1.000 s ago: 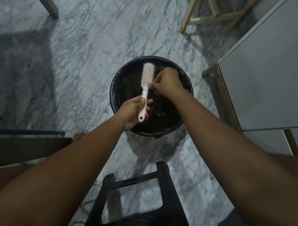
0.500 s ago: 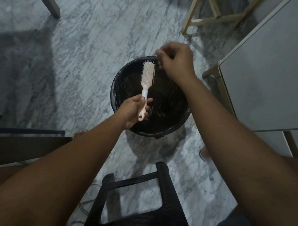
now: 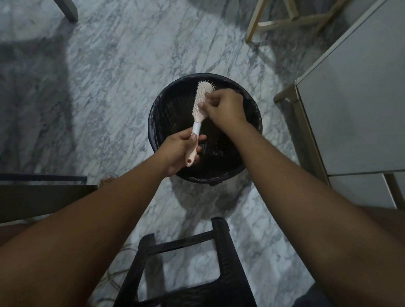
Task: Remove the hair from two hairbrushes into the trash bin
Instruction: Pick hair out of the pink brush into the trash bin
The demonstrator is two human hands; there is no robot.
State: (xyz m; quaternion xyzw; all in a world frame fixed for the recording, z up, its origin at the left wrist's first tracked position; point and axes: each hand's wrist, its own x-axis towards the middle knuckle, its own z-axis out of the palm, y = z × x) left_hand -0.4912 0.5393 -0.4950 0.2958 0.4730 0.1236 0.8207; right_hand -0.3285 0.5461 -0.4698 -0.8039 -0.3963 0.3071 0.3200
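Your left hand (image 3: 177,150) was clamped round the handle of the pale hairbrush (image 3: 199,107), holding it over the black trash bin (image 3: 157,110). Your right hand (image 3: 222,107), raised clear half a second earlier, had returned, fingers pinched at the bristles. That suggested another pull of hair was starting, so this brush was not yet clean.

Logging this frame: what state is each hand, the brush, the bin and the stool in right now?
Left hand: closed around the hairbrush handle.
Right hand: fingertips pinched at the bristles.
Hairbrush: held over the bin, bristle head pointing away from the person.
Trash bin: open, black liner in place, standing on the floor.
Black stool: upright, nothing visible on it.
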